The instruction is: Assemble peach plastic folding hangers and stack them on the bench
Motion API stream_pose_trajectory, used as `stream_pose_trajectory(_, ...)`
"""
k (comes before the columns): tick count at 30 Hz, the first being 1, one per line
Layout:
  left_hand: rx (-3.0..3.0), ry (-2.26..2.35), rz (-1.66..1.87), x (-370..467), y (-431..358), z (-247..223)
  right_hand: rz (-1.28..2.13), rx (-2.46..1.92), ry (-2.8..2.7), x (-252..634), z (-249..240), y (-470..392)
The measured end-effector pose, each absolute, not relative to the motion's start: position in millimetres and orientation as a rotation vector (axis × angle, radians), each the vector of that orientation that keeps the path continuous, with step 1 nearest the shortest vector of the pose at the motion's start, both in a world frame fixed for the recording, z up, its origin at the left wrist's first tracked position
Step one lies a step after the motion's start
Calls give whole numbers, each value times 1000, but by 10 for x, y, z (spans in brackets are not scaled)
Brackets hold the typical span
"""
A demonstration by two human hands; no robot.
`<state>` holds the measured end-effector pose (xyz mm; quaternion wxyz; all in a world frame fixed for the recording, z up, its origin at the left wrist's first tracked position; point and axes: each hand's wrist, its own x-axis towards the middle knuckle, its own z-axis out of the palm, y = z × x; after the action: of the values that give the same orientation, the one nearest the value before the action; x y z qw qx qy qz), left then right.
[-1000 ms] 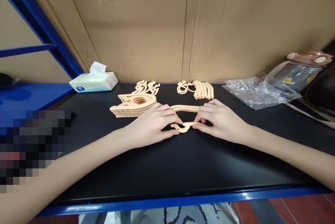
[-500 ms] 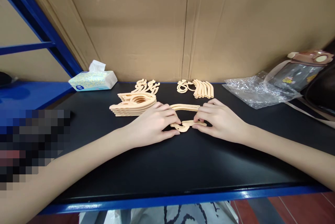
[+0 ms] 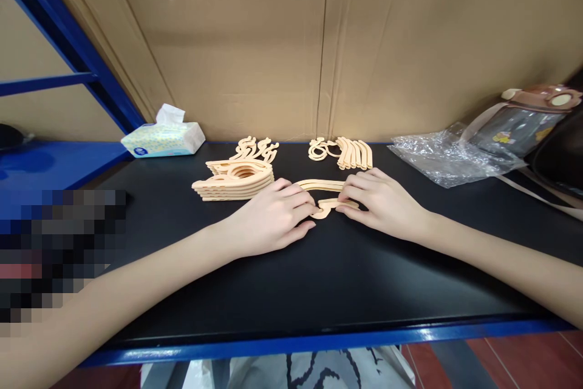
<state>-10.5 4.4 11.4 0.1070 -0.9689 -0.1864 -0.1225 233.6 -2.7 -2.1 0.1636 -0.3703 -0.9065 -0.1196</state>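
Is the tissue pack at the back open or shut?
Open: a white tissue pokes up out of the top of the tissue pack.

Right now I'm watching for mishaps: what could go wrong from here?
On the left hand, the thumb stands off the hook, so that end might slip. The hand is also close to the stack and could nudge it. The right hand is near the bars and might bump them.

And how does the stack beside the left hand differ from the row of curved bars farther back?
The stack is piled in flat layers; the row of curved bars is set side by side. The stack's pieces have rounded openings; the row's are slim and plain. The stack looks bigger than the row. Both are pale beige.
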Motion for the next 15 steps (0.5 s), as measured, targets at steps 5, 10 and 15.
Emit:
stream_pose_trajectory(5, -2796, -529, -351, -115, 64, 101, -384, -1035, -2585, 2347, -66, -12)
stream_pose_trajectory(10, -2772, -534, -332, -120, 82, 94, -433, -1009, -2567, 2344, -106, 14)
stream_pose_trajectory(15, -2745, -560, -341, -119, 91, 82, -525, -999, -2586, 2336, -109, 22)
